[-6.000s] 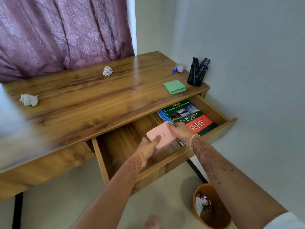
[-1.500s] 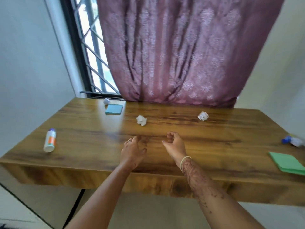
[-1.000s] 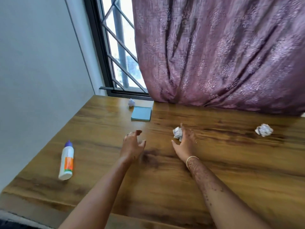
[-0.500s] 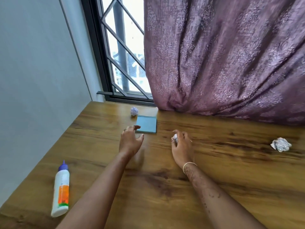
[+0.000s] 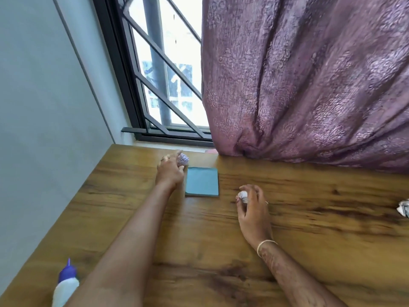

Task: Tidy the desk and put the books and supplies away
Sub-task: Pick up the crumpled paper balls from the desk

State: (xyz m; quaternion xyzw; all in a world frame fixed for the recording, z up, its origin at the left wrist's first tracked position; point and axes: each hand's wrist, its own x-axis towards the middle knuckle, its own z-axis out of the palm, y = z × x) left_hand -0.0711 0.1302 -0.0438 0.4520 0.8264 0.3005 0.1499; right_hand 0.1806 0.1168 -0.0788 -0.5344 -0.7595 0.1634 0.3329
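Since half a second ago, the left hand has reached past the blue pad to the desk's far edge, where its fingers now close around a crumpled paper ball by the window; the right hand has lifted slightly, clamped on a second paper ball.

Pale grey wall lines the left side, and a dark-framed window with diagonal bars stands beside a mauve, embossed curtain whose folds rest on the desk's back edge. The desk is glossy brown wood with dark grain streaks.

At the front left corner lies one white glue bottle with a purple cone cap. One square blue notepad lies flat between the hands. A third wrinkled paper ball sits at the right edge of view. The right wrist wears one thin bangle.
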